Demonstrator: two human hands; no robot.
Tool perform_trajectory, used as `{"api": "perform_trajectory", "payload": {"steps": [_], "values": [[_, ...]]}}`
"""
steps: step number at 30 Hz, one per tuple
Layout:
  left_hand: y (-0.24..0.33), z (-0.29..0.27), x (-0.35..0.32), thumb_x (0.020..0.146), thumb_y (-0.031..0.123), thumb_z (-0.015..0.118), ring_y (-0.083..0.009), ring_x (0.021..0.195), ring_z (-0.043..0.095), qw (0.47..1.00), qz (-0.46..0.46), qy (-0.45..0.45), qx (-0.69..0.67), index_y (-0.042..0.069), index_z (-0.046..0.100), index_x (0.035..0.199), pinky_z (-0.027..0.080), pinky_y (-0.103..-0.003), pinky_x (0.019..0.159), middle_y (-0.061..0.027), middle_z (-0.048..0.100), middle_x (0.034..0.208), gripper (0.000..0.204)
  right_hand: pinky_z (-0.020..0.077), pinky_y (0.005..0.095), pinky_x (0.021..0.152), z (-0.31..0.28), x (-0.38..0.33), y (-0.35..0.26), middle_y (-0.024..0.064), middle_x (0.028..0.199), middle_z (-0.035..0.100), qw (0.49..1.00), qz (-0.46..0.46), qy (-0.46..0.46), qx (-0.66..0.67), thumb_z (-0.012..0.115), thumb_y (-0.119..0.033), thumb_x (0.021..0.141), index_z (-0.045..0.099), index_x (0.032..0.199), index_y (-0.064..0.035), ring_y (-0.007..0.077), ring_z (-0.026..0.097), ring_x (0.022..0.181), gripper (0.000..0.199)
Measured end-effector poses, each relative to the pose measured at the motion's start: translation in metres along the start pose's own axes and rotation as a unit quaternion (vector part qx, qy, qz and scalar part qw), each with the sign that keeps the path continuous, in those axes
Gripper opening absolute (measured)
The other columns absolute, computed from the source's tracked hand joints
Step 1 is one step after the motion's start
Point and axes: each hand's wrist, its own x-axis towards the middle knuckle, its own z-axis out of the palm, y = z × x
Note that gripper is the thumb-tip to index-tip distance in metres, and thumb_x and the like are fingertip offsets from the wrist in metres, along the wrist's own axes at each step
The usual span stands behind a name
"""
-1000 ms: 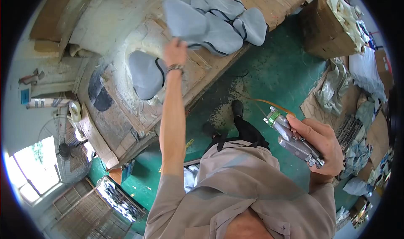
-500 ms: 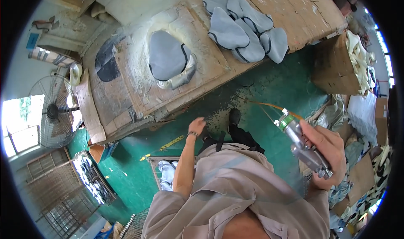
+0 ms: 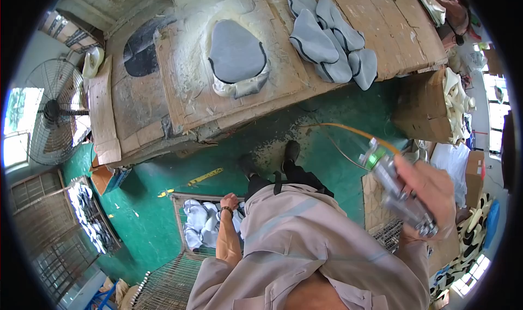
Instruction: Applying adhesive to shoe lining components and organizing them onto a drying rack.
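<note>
My right hand (image 3: 433, 193), smeared by motion, grips a metal spray gun (image 3: 385, 175) with a green ring. An orange-yellow hose (image 3: 348, 127) runs behind the gun toward the bench. My left hand (image 3: 229, 202) hangs low with its fingers curled and nothing visible in them. It is over the edge of a wire crate whose folded grey fabric covers (image 3: 202, 223) lie just left of it. On the bench a grey pad-shaped cover (image 3: 235, 53) with black edging rests on a pale form (image 3: 242, 86), apart from both hands.
The cardboard-topped bench (image 3: 381, 43) crosses ahead of me, with several grey covers (image 3: 316, 40) piled on its right. A large carton (image 3: 422, 105) of pale pieces stands right. At left are a caged fan (image 3: 53, 109) and a wire rack (image 3: 174, 277). The floor (image 3: 147, 201) is green.
My view has turned and shifted away from the bench. My left hand has dropped from near the bench edge to beside the crate of covers. The spray gun stays in my right hand.
</note>
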Motion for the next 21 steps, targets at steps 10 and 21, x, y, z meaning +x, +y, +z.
{"api": "perform_trajectory", "payload": {"steps": [10, 21], "values": [[0.058, 0.052, 0.025, 0.092, 0.019, 0.07, -0.0162, 0.079, 0.069, 0.856, 0.04, 0.436, 0.274, 0.009, 0.066, 0.123, 0.056, -0.036, 0.067, -0.0029, 0.072, 0.094, 0.034, 0.049, 0.034, 0.086, 0.038, -0.004, -0.066, 0.0191, 0.102, 0.072, 0.994, 0.067, 0.042, -0.07, 0.06, -0.025, 0.077, 0.071, 0.123, 0.0007, 0.0278, 0.066, 0.09, 0.054], [0.06, 0.005, 0.006, 0.092, 0.014, 0.066, -0.017, 0.076, 0.068, 0.857, 0.032, 0.436, 0.272, 0.009, 0.069, 0.119, 0.056, -0.037, 0.063, -0.0026, 0.072, 0.091, 0.028, 0.0491, 0.033, 0.072, 0.076, 0.005, -0.147, 0.0191, 0.086, 0.07, 0.995, 0.046, 0.066, -0.053, 0.067, -0.015, 0.072, 0.069, 0.12, 0.0085, 0.027, 0.067, 0.076, 0.053]]}}
